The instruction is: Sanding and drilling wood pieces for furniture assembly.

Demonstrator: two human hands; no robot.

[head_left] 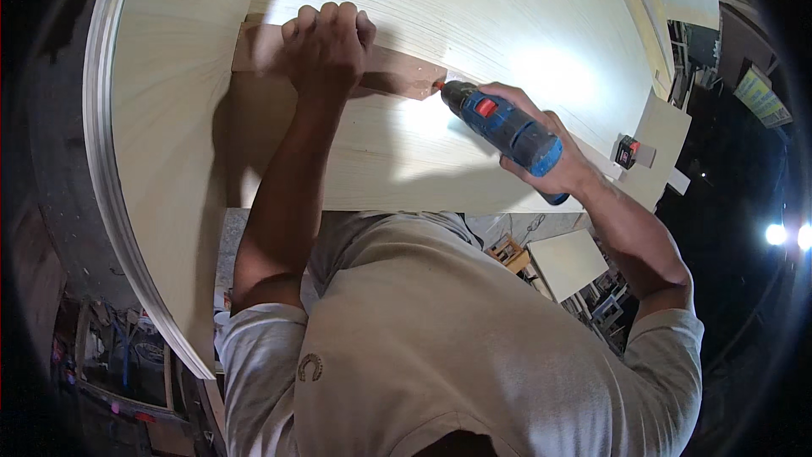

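Left hand (326, 42) fingers curl over the far edge of a short brown wooden block (338, 63), pressing it flat on the large pale plywood sheet (474, 8). Right hand (554, 152) wraps closed around a blue cordless drill (503, 125), whose tip seems to meet the block's right end. A small red-and-black battery pack (628, 151) lies farther right.

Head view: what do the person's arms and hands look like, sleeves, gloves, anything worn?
Both hands are bare: no gloves, and no rings or watch that can be seen on the left hand or the right hand. Forearms are bare up to short sleeves of a light beige T-shirt, which has a small horseshoe-shaped mark on the chest. No cables or straps on either arm.
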